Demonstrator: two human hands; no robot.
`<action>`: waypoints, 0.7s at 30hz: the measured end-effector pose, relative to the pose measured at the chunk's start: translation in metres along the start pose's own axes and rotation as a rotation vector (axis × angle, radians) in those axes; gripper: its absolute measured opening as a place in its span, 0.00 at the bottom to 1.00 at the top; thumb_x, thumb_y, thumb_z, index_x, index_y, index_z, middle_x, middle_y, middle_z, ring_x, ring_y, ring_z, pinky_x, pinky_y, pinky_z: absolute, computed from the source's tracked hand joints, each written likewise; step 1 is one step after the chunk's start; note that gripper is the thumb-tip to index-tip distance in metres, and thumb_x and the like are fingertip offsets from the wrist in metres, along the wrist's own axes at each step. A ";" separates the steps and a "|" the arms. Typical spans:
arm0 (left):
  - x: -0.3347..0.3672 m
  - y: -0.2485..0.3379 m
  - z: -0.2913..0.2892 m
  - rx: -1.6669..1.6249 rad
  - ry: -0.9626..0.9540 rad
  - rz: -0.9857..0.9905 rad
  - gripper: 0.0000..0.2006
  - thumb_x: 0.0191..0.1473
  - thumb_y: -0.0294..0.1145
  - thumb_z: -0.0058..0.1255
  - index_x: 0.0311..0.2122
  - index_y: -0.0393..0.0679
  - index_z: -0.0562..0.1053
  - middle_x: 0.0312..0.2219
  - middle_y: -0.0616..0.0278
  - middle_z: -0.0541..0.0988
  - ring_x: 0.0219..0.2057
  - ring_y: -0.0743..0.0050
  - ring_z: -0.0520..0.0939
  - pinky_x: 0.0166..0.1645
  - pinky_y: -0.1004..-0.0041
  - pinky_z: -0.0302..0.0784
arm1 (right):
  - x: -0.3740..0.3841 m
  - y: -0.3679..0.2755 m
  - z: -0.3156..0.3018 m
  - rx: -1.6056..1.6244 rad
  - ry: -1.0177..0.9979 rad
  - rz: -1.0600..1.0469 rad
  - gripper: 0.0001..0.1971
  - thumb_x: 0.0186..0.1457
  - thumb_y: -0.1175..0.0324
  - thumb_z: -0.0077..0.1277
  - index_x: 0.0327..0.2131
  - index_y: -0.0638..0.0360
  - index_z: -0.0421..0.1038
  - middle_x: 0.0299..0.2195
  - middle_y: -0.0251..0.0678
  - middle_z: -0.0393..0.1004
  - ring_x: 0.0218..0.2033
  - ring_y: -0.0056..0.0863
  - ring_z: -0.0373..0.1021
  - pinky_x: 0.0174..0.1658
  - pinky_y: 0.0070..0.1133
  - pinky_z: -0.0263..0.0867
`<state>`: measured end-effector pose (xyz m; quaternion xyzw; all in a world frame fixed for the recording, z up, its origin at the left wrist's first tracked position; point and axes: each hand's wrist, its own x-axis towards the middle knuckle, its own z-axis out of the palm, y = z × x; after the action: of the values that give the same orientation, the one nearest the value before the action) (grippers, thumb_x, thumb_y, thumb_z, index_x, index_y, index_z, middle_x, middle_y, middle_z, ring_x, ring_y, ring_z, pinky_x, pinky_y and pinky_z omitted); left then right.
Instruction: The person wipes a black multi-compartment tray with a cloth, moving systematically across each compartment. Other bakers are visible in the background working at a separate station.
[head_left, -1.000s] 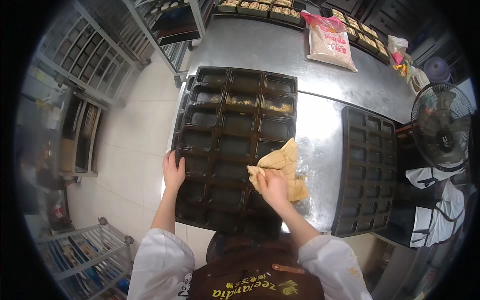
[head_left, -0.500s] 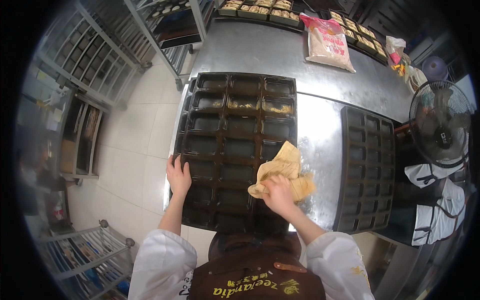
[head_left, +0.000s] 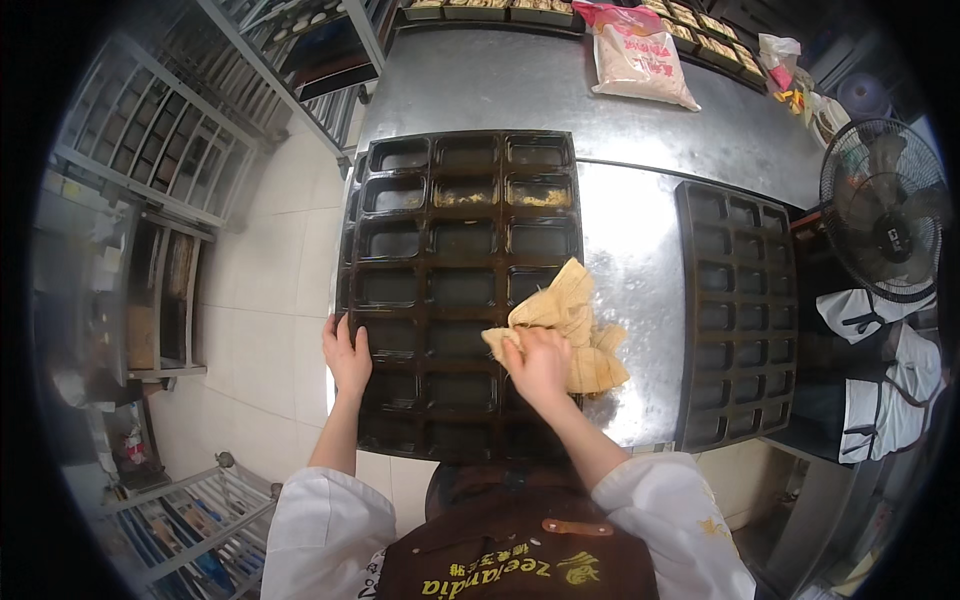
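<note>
Between the left pan point(head_left: 462, 287) and the right pan point(head_left: 742, 285), a hand could pass over the strip of steel table point(head_left: 640, 235), but the tan cloth point(head_left: 600, 368) under the right hand point(head_left: 542, 364) jutted into it from the left. At the far side, the way ran across the steel to the pink-and-white bag point(head_left: 643, 68) and the row of filled tins point(head_left: 475, 14). The left hand point(head_left: 348, 358) blocked part of the left pan's left edge; right of the right pan stood the fan point(head_left: 885, 212)

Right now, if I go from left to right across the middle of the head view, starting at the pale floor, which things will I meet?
Pale floor, left hand, first dark tray, yellow cloth in the right hand, second dark tray, fan.
</note>
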<state>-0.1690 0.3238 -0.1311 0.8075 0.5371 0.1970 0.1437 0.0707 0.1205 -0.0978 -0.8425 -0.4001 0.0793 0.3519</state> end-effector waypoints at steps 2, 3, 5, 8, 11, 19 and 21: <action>-0.001 0.007 0.000 0.021 0.008 -0.015 0.20 0.54 0.36 0.46 0.52 0.43 0.66 0.53 0.44 0.61 0.53 0.44 0.63 0.56 0.58 0.59 | -0.006 0.004 0.007 0.043 -0.057 0.012 0.12 0.47 0.61 0.53 0.31 0.60 0.75 0.29 0.39 0.73 0.35 0.38 0.65 0.41 0.32 0.56; 0.000 0.011 0.000 0.040 0.013 -0.025 0.20 0.54 0.35 0.46 0.51 0.42 0.65 0.53 0.44 0.61 0.53 0.44 0.63 0.56 0.58 0.60 | -0.009 0.005 0.009 0.065 -0.085 0.019 0.11 0.47 0.61 0.53 0.29 0.59 0.75 0.29 0.39 0.72 0.36 0.38 0.65 0.41 0.33 0.55; -0.003 0.011 0.001 0.063 0.020 -0.046 0.20 0.54 0.36 0.46 0.52 0.43 0.65 0.53 0.45 0.62 0.54 0.45 0.63 0.56 0.58 0.60 | -0.010 0.003 -0.004 -0.060 -0.141 -0.084 0.11 0.46 0.61 0.54 0.27 0.58 0.75 0.29 0.37 0.72 0.34 0.38 0.65 0.40 0.32 0.56; -0.002 0.008 0.002 0.075 0.012 -0.053 0.21 0.54 0.38 0.45 0.53 0.46 0.65 0.54 0.47 0.61 0.53 0.45 0.63 0.56 0.57 0.59 | -0.008 0.000 -0.010 -0.123 -0.206 -0.145 0.10 0.45 0.61 0.55 0.23 0.57 0.74 0.27 0.37 0.70 0.30 0.39 0.64 0.37 0.33 0.56; 0.001 0.012 -0.001 0.071 0.006 -0.051 0.20 0.54 0.37 0.46 0.52 0.45 0.65 0.53 0.46 0.61 0.53 0.45 0.64 0.56 0.57 0.60 | 0.003 0.010 -0.012 0.056 -0.241 -0.150 0.12 0.44 0.60 0.56 0.21 0.59 0.73 0.25 0.40 0.70 0.29 0.41 0.65 0.36 0.33 0.58; -0.003 0.000 0.001 0.024 0.009 -0.008 0.21 0.54 0.37 0.46 0.53 0.45 0.65 0.54 0.45 0.61 0.54 0.44 0.62 0.56 0.56 0.59 | 0.036 0.110 -0.180 0.309 -0.500 0.552 0.19 0.50 0.59 0.53 0.35 0.68 0.73 0.28 0.41 0.77 0.29 0.24 0.72 0.32 0.22 0.68; -0.002 0.005 -0.001 0.032 0.013 -0.024 0.21 0.54 0.37 0.46 0.52 0.45 0.65 0.54 0.45 0.61 0.54 0.44 0.63 0.56 0.56 0.60 | 0.039 0.099 -0.221 0.190 -0.144 0.553 0.16 0.52 0.61 0.52 0.35 0.69 0.73 0.28 0.39 0.76 0.29 0.21 0.71 0.32 0.20 0.67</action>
<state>-0.1655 0.3201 -0.1283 0.8018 0.5510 0.1918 0.1298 0.2496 -0.0106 0.0071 -0.8750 -0.1703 0.2687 0.3648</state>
